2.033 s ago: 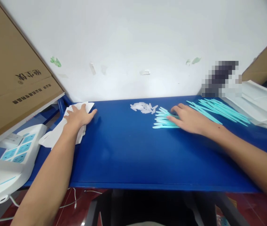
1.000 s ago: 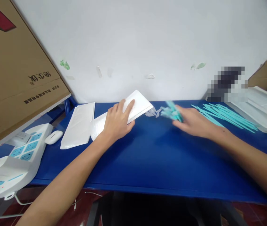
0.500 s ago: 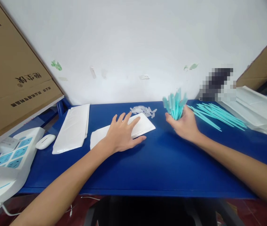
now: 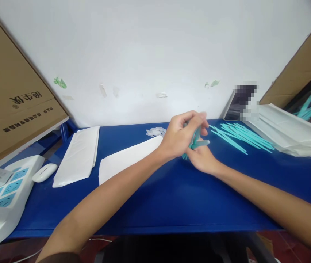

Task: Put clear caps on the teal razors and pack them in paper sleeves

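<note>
A bundle of turquoise plastic sticks [image 4: 196, 138] is held between my two hands above the middle of the table. My right hand [image 4: 203, 159] grips the bundle from below and the right. Curled over its upper end is my left hand [image 4: 177, 134], fingers closed around the tips. One stick, with a pale translucent end, pokes out sideways to the right. My hands cover most of the bundle. Behind my left wrist lies a small heap of translucent plastic pieces [image 4: 155, 131]. A folded white sheet [image 4: 128, 157] lies partly under my left forearm.
More turquoise sticks [image 4: 243, 136] lie spread on the blue table [image 4: 172, 204] at right, beside white trays or bags [image 4: 295, 128]. A phone-like device [image 4: 233, 106] leans against the wall. On the left are another white packet [image 4: 77, 155], a white case [image 4: 45, 172], a power strip [image 4: 13, 190] and a cardboard box [image 4: 21, 84].
My left hand has left the folded white sheet and moved right to close over the bundle's top. My right hand has brought the sticks slightly left and lower. The view has shifted a little.
</note>
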A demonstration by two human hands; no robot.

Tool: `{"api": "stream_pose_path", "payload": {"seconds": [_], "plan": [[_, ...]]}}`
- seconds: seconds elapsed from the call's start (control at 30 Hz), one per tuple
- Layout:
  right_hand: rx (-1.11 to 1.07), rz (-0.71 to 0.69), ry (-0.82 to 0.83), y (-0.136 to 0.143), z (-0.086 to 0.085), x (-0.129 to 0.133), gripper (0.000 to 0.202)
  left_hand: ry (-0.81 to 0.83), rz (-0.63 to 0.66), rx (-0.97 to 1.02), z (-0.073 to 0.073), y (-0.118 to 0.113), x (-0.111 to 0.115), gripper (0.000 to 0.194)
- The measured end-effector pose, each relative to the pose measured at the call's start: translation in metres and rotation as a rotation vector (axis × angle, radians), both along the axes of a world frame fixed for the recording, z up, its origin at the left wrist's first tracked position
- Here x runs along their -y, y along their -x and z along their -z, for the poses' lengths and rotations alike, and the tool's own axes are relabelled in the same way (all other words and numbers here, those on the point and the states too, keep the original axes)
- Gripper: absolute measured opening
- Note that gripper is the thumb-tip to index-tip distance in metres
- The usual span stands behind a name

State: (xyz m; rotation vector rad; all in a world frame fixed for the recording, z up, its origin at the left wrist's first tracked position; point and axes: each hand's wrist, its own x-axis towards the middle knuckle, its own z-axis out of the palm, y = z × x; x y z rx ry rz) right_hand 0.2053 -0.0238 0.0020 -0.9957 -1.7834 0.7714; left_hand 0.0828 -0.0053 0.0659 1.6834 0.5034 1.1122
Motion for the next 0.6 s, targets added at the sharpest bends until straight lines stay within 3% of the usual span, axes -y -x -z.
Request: {"api": "stream_pose_path", "payload": {"seconds": [0.17,0.27,0.4,0.6], "plan": [[0.031,-0.008,0.148,-0.003,-0.006,-0.003,0.036,-0.064,0.113,-0.144,-0.005,0.002,-0.003,0.047],[-0.075,-0.094,0.248,-0.003,-0.010,-0.003,0.034,-0.059,0.104,-0.211,-0.006,0.008,-0.002,0.034],[-0.205,-0.130,0.302,-0.004,-0.013,-0.003,0.026,-0.212,0.068,-0.208,-0.002,0.008,-0.004,0.020],[-0.256,-0.172,0.352,-0.009,-0.011,-0.007,0.014,-0.274,0.020,-0.187,0.008,0.003,-0.008,0.029]]}}
